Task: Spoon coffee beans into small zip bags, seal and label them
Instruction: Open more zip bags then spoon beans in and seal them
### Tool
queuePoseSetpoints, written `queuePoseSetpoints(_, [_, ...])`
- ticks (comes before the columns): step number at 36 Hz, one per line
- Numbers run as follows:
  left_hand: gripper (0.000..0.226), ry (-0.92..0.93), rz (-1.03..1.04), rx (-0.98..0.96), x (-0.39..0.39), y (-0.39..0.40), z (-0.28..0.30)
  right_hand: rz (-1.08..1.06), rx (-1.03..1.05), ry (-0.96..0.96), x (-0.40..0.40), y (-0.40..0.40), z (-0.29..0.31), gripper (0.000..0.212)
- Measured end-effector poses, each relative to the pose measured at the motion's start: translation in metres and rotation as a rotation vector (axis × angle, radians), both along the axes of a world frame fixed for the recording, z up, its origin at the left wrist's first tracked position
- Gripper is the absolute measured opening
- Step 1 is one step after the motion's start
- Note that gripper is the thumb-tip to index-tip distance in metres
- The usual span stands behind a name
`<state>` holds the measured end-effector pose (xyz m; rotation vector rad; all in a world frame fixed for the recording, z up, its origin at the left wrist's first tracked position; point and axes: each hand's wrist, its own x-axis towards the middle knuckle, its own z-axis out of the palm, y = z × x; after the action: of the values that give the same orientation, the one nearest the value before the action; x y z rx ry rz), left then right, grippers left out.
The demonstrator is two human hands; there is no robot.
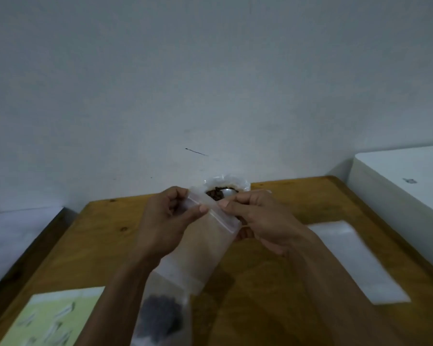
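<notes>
An empty clear zip bag (200, 248) is held up over the wooden table (298, 203). My left hand (165, 221) pinches its zip strip at the left, and my right hand (260, 221) pinches it at the right. Behind the hands stands an open bag of coffee beans (219, 189) with a metal spoon (229, 191) resting in it. A zip bag with dark beans inside (163, 318) lies near the front edge, partly under my left forearm.
A stack of empty zip bags (358, 260) lies at the right of the table. A green label sheet (50, 318) sits at the front left. A white box (405, 181) stands to the right, and a wall rises behind the table.
</notes>
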<state>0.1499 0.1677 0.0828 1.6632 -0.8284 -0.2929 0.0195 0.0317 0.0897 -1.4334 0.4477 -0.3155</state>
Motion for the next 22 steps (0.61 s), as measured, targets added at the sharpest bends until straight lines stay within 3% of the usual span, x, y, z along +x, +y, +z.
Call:
queuePoseSetpoints(11, [0.032, -0.024, 0.033, -0.030, 0.030, 0.017, 0.008, 0.175, 0.119, -0.031, 0.026, 0.006, 0.004, 0.013])
queuePoseSetpoints(18, [0.032, -0.004, 0.047, -0.045, 0.033, 0.011, 0.006, 0.145, 0.151, -0.044, 0.032, 0.004, -0.003, 0.012])
queuePoseSetpoints(22, [0.035, -0.009, 0.068, -0.019, 0.031, 0.006, 0.003, 0.116, 0.068, -0.069, 0.032, 0.002, -0.006, 0.013])
